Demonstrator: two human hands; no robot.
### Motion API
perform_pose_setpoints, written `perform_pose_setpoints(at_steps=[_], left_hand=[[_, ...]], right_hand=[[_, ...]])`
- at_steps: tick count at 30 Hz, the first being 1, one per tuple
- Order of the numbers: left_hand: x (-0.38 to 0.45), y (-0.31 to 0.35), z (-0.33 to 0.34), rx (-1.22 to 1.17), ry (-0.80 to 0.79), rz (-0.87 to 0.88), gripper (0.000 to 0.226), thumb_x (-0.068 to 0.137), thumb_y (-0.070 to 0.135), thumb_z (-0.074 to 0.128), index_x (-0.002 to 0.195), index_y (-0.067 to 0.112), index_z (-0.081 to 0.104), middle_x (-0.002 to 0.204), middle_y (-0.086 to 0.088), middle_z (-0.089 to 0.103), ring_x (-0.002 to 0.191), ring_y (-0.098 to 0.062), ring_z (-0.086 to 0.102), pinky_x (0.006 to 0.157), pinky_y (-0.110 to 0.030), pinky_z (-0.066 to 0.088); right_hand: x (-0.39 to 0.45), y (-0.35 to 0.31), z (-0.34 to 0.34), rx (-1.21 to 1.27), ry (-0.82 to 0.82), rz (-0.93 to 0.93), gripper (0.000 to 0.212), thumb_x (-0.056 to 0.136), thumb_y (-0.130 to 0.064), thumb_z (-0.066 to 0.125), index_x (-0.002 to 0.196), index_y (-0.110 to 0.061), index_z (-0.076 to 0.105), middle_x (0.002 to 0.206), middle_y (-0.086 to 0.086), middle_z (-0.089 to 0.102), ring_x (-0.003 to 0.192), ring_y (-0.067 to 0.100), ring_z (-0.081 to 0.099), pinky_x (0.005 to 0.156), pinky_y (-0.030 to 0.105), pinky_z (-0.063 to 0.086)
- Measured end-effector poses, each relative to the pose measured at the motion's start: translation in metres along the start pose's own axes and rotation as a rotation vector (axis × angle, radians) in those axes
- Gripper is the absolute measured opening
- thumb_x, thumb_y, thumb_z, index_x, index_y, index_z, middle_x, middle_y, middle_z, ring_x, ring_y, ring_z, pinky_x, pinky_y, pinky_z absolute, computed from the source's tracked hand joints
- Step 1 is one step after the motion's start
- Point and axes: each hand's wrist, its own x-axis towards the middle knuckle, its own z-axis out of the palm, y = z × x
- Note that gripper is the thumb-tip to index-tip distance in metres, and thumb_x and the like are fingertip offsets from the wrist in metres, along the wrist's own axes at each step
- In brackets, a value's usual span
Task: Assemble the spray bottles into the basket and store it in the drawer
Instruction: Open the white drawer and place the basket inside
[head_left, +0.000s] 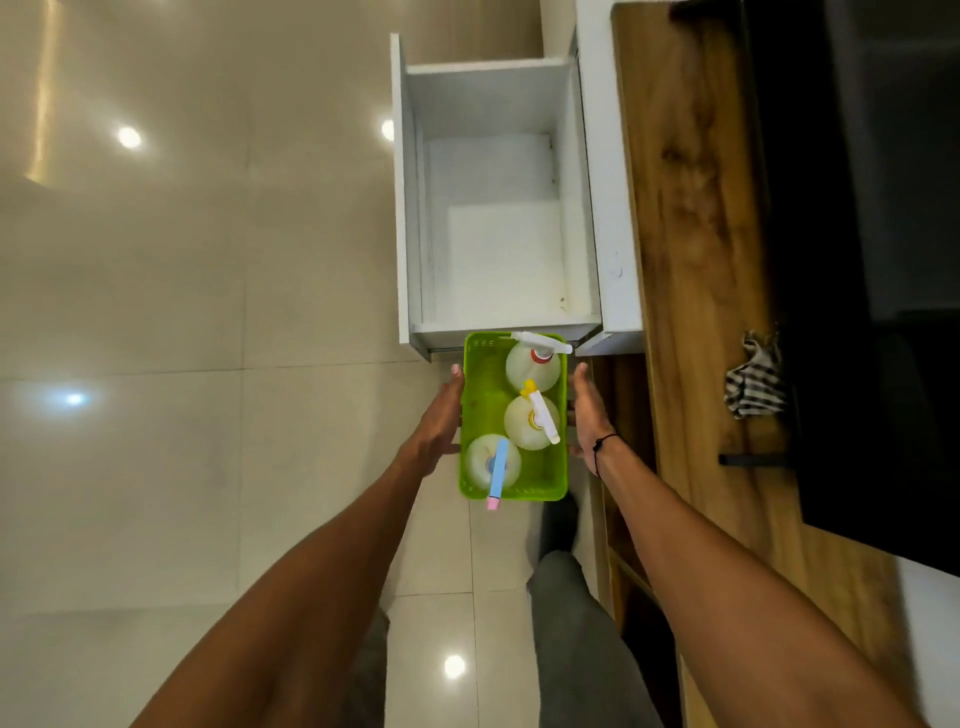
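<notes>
A lime-green plastic basket (480, 400) is held in the air between my two hands, just in front of the near edge of an open white drawer (410, 208). Three spray bottles stand in the basket: one with a red and white head (535, 364), one with a yellow and white head (530, 421) and one with a blue and pink head (491, 462). My left hand (441, 421) presses flat against the basket's left side. My right hand (589, 415) presses against its right side. The drawer's inside looks bare.
A wooden countertop (696, 260) runs along the right, with a striped cloth (756, 379) on it and a dark surface (857, 260) beyond. Glossy beige floor tiles (208, 312) lie to the left. My legs and a dark shoe (558, 519) are below the basket.
</notes>
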Motion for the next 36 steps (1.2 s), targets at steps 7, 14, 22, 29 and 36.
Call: perform_pose_setpoints(at_steps=[7, 14, 22, 29, 36], left_hand=[[-0.051, 0.076, -0.004, -0.069, 0.059, 0.072, 0.066, 0.098, 0.083, 0.019, 0.121, 0.043, 0.067, 0.116, 0.005, 0.073, 0.108, -0.014, 0.067, 0.088, -0.042, 0.056], [-0.047, 0.142, -0.009, -0.170, 0.150, 0.156, 0.061, 0.099, 0.082, 0.017, 0.127, 0.045, 0.057, 0.109, 0.002, 0.071, 0.099, -0.015, 0.068, 0.073, -0.034, 0.053], [0.054, 0.207, -0.028, -0.180, 0.160, 0.174, 0.070, 0.099, 0.082, 0.018, 0.136, 0.042, 0.062, 0.120, 0.001, 0.072, 0.103, -0.014, 0.068, 0.075, -0.031, 0.054], [0.177, 0.235, -0.035, -0.118, 0.125, 0.173, 0.065, 0.103, 0.077, 0.016, 0.083, 0.061, 0.076, 0.082, 0.020, 0.080, 0.093, -0.006, 0.070, 0.067, -0.026, 0.052], [0.277, 0.223, -0.030, -0.097, 0.161, 0.147, 0.074, 0.103, 0.076, 0.014, 0.139, 0.034, 0.064, 0.145, -0.005, 0.065, 0.134, -0.030, 0.060, 0.117, -0.058, 0.044]], right_hand=[[-0.041, -0.102, 0.000, -0.062, -0.074, -0.065, 0.070, 0.110, -0.061, 0.021, 0.159, -0.016, 0.041, 0.164, 0.008, 0.044, 0.152, 0.030, 0.042, 0.125, 0.056, 0.035], [-0.031, -0.187, 0.011, -0.191, -0.149, -0.171, 0.073, 0.108, -0.064, 0.019, 0.153, -0.013, 0.047, 0.154, 0.015, 0.054, 0.141, 0.037, 0.053, 0.118, 0.059, 0.043], [0.063, -0.243, 0.039, -0.145, -0.143, -0.101, 0.075, 0.103, -0.074, 0.017, 0.151, -0.025, 0.048, 0.153, 0.005, 0.055, 0.140, 0.032, 0.054, 0.113, 0.058, 0.045], [0.183, -0.265, 0.064, -0.182, -0.061, -0.109, 0.074, 0.107, -0.067, 0.017, 0.142, -0.015, 0.055, 0.150, 0.017, 0.058, 0.140, 0.041, 0.053, 0.117, 0.058, 0.040], [0.281, -0.242, 0.083, -0.192, -0.049, -0.026, 0.073, 0.106, -0.069, 0.016, 0.143, -0.021, 0.055, 0.147, 0.012, 0.062, 0.137, 0.033, 0.058, 0.113, 0.048, 0.044]])
